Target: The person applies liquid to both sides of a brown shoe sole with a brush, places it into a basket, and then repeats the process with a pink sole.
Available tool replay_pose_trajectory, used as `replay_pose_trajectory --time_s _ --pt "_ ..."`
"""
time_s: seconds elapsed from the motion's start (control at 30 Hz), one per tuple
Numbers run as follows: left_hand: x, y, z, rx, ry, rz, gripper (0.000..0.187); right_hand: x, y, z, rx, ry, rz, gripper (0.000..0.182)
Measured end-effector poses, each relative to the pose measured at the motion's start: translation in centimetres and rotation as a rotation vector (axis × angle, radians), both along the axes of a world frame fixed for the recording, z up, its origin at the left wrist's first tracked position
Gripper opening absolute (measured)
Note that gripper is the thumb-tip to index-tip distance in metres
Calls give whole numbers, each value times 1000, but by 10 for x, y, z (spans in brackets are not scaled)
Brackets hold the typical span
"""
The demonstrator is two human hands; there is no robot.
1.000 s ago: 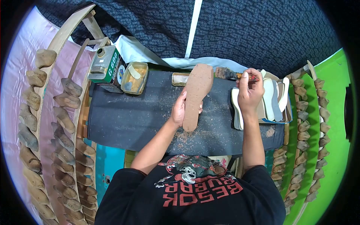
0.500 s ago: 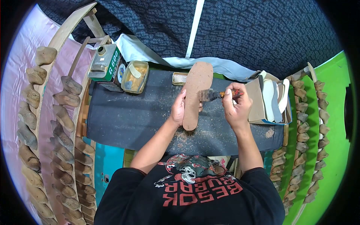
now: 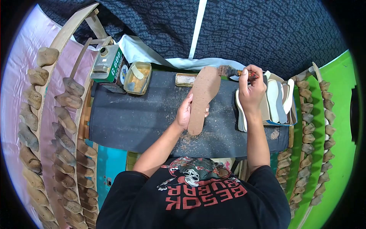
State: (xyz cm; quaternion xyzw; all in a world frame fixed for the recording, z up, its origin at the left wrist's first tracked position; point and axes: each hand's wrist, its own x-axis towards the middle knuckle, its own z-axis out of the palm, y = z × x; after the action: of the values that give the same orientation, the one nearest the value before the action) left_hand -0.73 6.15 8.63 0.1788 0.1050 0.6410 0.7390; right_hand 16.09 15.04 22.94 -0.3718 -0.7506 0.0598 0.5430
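My left hand (image 3: pixel 185 111) is closed round the edges of a brown shoe sole (image 3: pixel 205 95), with the thumb on its left side and fingertips showing at its right. The sole is tilted over the table, wide end away from me, and small crumbs dot its face. A paintbrush (image 3: pixel 230 72) with a dark, worn head is gripped in my right hand (image 3: pixel 251 89). Its bristles are just beside the upper right edge of the sole's wide end. Beneath my right wrist, several pale insoles (image 3: pixel 240 112) lie partly hidden on the table.
Brown shavings are scattered over the dark tabletop (image 3: pixel 126 122). At the back left stand a metal can (image 3: pixel 108 68) and a plastic tub (image 3: pixel 137 78); a small tray (image 3: pixel 185 79) is behind the sole. A box of insoles (image 3: pixel 280 103) sits right. Racks of wooden shoe lasts (image 3: pixel 63 118) flank the table.
My right hand has moved up and right, carrying the brush from the sole's middle to beside its far end. The sole has turned slightly clockwise. Insoles under my right wrist have come into view.
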Motion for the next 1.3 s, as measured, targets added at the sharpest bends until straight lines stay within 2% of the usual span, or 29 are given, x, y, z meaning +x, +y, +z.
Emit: replay_pose_trajectory --time_s 0.17,0.23,0.3,0.37,0.5,0.57,0.63,0.83,0.93,1.17,1.3 --pt "-4 4 -11 -39 -38 5 49 -3 -31 -14 -44 -97 92 7" --pt "-9 5 -19 -79 -50 29 52 -7 -47 -17 -175 -60 164 8" --pt "-17 1 -26 -62 2 58 52 -5 -45 -26 -146 -48 167 7" --pt "-25 -3 -30 -39 56 84 51 0 -34 -38 -246 69 125 6" --pt "-46 -21 -41 -166 80 223 44 -1 3 -85 -487 242 91 10" --pt "-56 -32 -47 -213 138 302 44 -8 17 -113 -684 353 156 17" --pt "-65 -40 -55 -225 144 297 50 -15 26 -140 -766 411 196 21" --pt "-72 -63 -54 -247 162 385 46 -42 54 -190 -867 517 171 26" --pt "-72 -74 -55 -280 282 391 48 -53 68 -206 -910 489 194 26" --pt "-83 -89 -58 -290 276 368 47 -63 73 -233 -996 406 151 26" --pt "-94 -81 -61 -290 261 356 47 -54 61 -231 -1068 523 145 41"
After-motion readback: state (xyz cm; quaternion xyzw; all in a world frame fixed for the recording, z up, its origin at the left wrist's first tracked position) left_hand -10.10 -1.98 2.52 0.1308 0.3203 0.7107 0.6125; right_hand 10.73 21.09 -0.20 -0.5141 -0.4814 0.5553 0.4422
